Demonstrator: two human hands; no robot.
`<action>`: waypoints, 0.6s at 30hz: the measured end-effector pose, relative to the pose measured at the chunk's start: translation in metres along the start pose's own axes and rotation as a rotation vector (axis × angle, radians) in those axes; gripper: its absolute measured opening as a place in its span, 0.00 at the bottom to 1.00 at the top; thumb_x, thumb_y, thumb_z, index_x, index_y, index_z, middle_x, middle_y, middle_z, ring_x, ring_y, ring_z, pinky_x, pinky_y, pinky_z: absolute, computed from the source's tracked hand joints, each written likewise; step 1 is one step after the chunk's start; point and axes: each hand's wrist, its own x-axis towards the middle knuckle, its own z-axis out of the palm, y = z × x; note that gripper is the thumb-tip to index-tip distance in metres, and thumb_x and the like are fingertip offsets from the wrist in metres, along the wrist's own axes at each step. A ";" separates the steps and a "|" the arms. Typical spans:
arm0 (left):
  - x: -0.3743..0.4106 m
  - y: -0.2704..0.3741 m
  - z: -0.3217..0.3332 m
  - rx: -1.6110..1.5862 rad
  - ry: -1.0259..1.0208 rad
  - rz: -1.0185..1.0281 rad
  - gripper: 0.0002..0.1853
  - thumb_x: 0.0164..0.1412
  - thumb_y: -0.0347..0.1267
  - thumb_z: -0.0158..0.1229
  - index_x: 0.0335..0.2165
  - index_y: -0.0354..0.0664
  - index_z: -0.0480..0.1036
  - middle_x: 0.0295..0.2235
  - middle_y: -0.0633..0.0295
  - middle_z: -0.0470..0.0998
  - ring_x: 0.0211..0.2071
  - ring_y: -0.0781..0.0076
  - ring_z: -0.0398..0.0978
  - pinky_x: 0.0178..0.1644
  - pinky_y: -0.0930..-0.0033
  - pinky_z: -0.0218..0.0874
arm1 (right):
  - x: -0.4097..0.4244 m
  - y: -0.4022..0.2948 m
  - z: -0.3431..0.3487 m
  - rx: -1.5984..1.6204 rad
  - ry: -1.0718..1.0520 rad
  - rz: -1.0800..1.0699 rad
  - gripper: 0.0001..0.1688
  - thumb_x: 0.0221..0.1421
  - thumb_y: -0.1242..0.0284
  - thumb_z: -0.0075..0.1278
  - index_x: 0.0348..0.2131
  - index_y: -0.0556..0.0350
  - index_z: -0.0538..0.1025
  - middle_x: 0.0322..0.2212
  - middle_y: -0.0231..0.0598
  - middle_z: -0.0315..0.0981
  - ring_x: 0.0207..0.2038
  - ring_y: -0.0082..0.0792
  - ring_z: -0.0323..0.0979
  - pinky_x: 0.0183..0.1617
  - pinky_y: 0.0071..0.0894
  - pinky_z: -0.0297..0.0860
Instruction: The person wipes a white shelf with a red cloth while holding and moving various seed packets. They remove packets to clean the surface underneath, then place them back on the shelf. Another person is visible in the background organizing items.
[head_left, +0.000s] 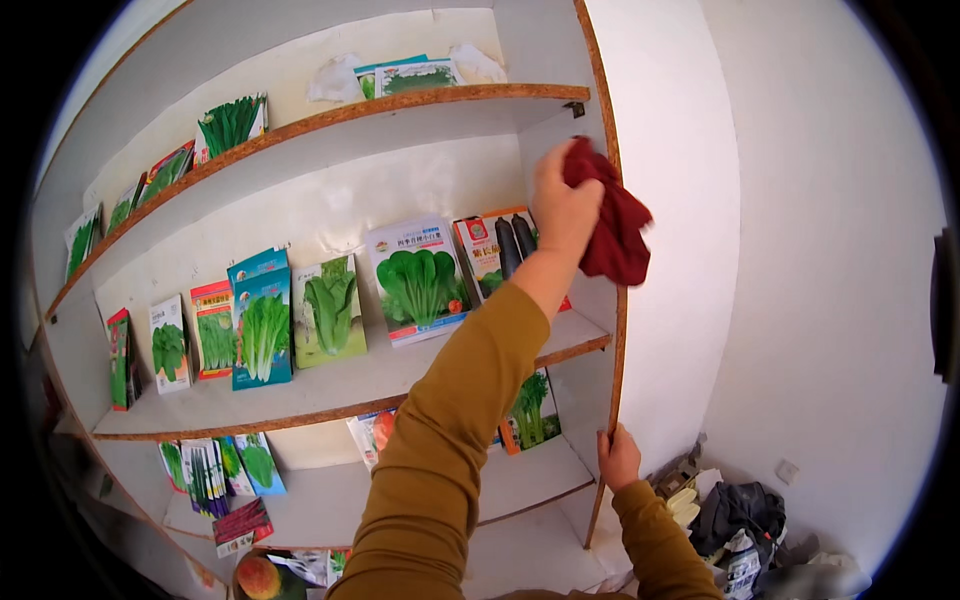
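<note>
My left hand (568, 202) is raised at the right side of a shelf unit, shut on a dark red cloth (619, 225). The cloth hangs over the upright's brown front edge. Lower down, my right hand (619, 456) grips the same side panel's edge (616, 375). Behind my left hand stands a seed packet with long dark eggplants (507, 244). To its left is a white packet picturing leafy greens (420, 277). My left sleeve (450, 427) crosses in front of the middle and lower shelves and hides part of them.
More vegetable seed packets (261, 330) lean along the middle shelf (330, 397), with others above and below. Two crumpled white pieces (335, 79) rest on the upper shelf. A round red-yellow object (258, 577) sits at the bottom left. Dark bags (739, 517) are heaped by the white wall (817, 225).
</note>
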 end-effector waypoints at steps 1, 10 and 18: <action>0.018 -0.004 -0.003 -0.134 0.051 -0.124 0.27 0.39 0.23 0.51 0.45 0.44 0.68 0.41 0.55 0.69 0.45 0.52 0.66 0.51 0.63 0.59 | -0.001 -0.001 0.001 0.009 -0.003 0.002 0.11 0.54 0.67 0.46 0.34 0.55 0.70 0.27 0.47 0.71 0.34 0.52 0.67 0.35 0.48 0.64; 0.055 -0.021 -0.004 0.170 -0.024 0.194 0.24 0.38 0.25 0.53 0.40 0.44 0.71 0.42 0.54 0.70 0.45 0.55 0.67 0.50 0.65 0.58 | 0.001 -0.005 -0.004 0.064 0.020 0.021 0.09 0.52 0.68 0.47 0.32 0.54 0.71 0.25 0.47 0.71 0.32 0.53 0.68 0.34 0.48 0.64; 0.088 -0.096 -0.024 0.029 0.001 -0.061 0.25 0.36 0.28 0.56 0.41 0.41 0.72 0.41 0.51 0.72 0.44 0.52 0.69 0.49 0.65 0.59 | 0.000 0.001 -0.002 0.055 0.052 -0.037 0.08 0.51 0.70 0.48 0.32 0.54 0.71 0.25 0.46 0.71 0.30 0.53 0.68 0.32 0.47 0.64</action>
